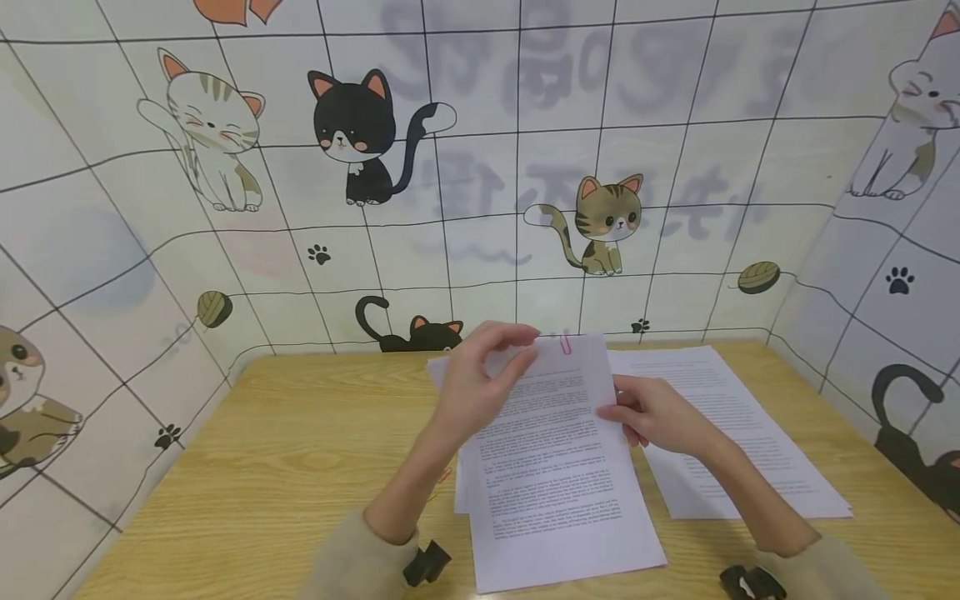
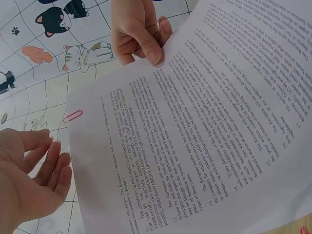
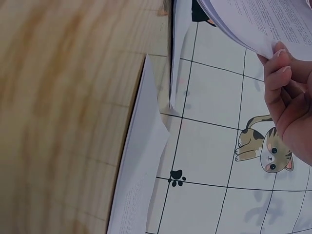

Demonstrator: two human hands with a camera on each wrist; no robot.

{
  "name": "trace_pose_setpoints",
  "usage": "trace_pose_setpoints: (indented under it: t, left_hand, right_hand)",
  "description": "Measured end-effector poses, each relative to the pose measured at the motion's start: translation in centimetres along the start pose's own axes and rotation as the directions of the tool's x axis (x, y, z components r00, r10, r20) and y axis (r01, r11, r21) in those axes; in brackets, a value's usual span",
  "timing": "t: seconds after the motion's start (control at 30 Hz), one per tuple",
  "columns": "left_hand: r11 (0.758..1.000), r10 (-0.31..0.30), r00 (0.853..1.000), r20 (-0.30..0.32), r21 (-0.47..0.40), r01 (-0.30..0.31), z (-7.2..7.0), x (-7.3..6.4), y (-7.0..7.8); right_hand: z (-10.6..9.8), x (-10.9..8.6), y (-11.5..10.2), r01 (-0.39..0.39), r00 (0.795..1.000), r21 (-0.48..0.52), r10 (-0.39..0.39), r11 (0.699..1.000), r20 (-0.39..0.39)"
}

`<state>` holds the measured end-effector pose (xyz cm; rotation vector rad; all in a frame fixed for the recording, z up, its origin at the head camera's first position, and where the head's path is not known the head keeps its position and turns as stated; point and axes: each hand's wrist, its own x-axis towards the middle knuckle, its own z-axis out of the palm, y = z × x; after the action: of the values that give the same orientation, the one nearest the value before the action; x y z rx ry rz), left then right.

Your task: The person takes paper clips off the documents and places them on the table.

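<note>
A few printed sheets (image 1: 555, 483) stand tilted above the table, a pink paper clip (image 1: 566, 343) on their top edge. My right hand (image 1: 663, 412) pinches their right edge between thumb and fingers; the right wrist view shows this grip too, with several page edges fanned slightly. Near the top left corner hovers my left hand (image 1: 480, 375), fingers loosely bent. In the left wrist view that hand (image 2: 34, 180) is apart from the paper, beside the pink clip (image 2: 73, 115), and nothing sits between its thumb and fingertips.
More printed sheets (image 1: 750, 450) lie on the wooden table (image 1: 315, 450) at the right. Behind the held sheets, other paper (image 1: 462, 483) is partly hidden. Small coloured clips (image 1: 444, 475) lie by my left forearm. A cat-patterned cloth (image 1: 480, 183) encloses the back and sides.
</note>
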<state>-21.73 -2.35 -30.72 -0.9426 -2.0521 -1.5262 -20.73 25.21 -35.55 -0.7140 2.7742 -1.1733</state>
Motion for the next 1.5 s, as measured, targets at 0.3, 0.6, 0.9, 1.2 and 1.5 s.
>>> trace_pose_setpoints:
  t: [0.3, 0.6, 0.9, 1.2, 1.5]
  left_hand:
    - [0.999, 0.044, 0.999, -0.008, -0.005, -0.044, 1.2, 0.7, 0.1]
    - [0.999, 0.022, 0.999, -0.038, 0.036, -0.020, 2.4, 0.9, 0.7]
    - [0.998, -0.005, 0.999, -0.054, 0.057, 0.008, 2.9, 0.7, 0.7]
    - [0.997, 0.023, 0.999, -0.042, 0.068, -0.021, 3.1, 0.7, 0.6]
    - [0.997, 0.062, 0.994, -0.088, 0.053, -0.057, 3.5, 0.7, 0.4]
  right_hand:
    - [0.2, 0.1, 0.2, 0.007, 1.000, 0.014, -0.007, 1.000, 0.009]
    - [0.2, 0.3, 0.0, 0.018, 1.000, 0.007, -0.018, 1.000, 0.010]
    - [0.0, 0.2, 0.0, 0.025, 1.000, 0.000, -0.025, 1.000, 0.013]
    - [-0.1, 0.0, 0.1, 0.038, 0.999, -0.007, -0.038, 0.999, 0.006]
    - [-0.1, 0.1, 0.1, 0.028, 1.000, -0.016, -0.028, 0.999, -0.005]
